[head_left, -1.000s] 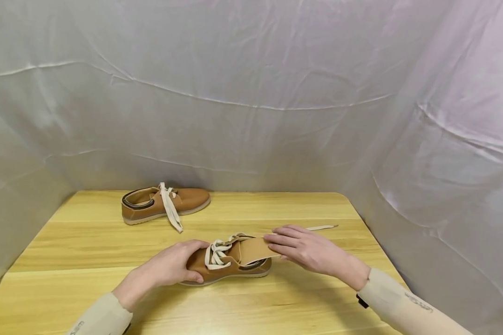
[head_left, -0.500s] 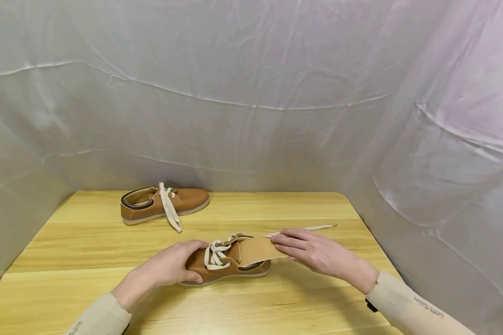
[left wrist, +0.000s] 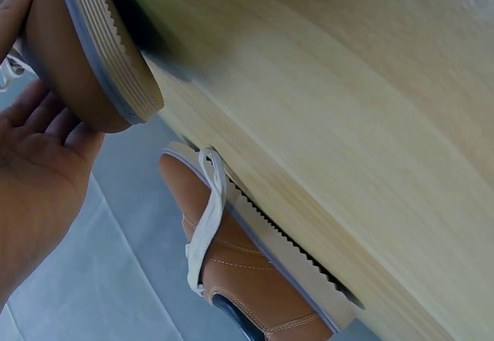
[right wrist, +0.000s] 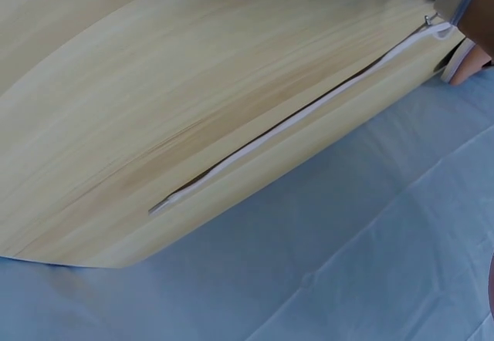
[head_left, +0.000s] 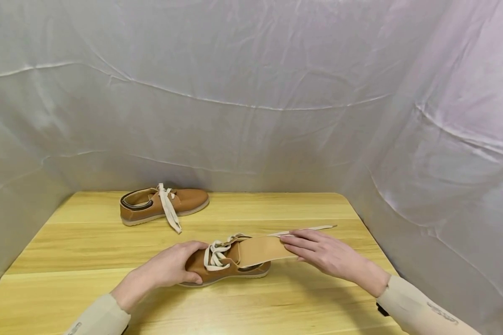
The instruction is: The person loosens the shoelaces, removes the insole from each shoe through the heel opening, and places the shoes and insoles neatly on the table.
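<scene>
A brown lace-up shoe (head_left: 196, 262) with a loosened cream lace (head_left: 216, 256) rests on the table, toe to the left. My left hand (head_left: 167, 266) grips its toe, the thumb on the near side. Out of the shoe's opening a tan insole (head_left: 260, 251) slants to the right, its front part hidden inside. With my right hand (head_left: 328, 255) I pinch the insole's right end, fingers on top and the thumb mostly hidden below. In the left wrist view the shoe's toe (left wrist: 77, 63) lies in the left palm. Hardly any of the right hand shows in the right wrist view.
A second brown shoe (head_left: 193, 199) stands at the table's back left, its lace hanging over the side. One lace end (right wrist: 270, 134) stretches across the wooden table (head_left: 88, 251) behind the right hand. Grey fabric (head_left: 251, 130) walls off the back and sides.
My right hand has moved to the right, drawing more of the insole out of the shoe. The left hand and the shoe have stayed nearly still.
</scene>
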`<action>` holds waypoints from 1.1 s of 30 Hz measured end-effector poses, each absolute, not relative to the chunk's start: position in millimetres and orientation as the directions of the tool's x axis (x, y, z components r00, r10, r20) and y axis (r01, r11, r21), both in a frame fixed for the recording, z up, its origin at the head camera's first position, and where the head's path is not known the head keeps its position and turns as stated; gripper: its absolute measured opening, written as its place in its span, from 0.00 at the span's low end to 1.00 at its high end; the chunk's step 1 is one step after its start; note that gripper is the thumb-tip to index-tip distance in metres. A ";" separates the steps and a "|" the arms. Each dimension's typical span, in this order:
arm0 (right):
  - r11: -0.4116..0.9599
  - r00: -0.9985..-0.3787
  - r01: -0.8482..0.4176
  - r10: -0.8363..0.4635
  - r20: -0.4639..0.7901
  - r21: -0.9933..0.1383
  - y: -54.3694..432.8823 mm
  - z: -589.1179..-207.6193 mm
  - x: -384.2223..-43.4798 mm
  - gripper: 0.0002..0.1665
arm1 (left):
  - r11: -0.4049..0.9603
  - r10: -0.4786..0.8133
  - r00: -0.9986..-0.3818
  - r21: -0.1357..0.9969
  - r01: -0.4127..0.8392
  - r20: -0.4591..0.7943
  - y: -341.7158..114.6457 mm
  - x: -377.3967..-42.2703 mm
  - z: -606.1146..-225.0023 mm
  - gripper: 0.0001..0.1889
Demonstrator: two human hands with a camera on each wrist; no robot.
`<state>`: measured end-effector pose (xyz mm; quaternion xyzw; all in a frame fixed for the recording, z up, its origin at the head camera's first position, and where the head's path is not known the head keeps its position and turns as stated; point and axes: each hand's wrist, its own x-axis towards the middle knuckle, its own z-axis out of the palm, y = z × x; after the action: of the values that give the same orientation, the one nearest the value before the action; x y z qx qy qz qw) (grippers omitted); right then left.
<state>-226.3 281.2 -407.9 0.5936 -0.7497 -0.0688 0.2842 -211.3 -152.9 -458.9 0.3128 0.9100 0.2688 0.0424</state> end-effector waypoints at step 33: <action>0.338 -0.162 -0.834 -0.906 0.392 0.436 325.6 -394.4 -210.6 0.27 | 0.659 0.599 -0.797 0.514 0.550 0.085 -152.5 -210.0 -455.8 0.41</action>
<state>-210.6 325.6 -394.4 0.5725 -0.7598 -0.0593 0.3024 -210.0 -152.5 -455.8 0.3156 0.9095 0.2664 0.0459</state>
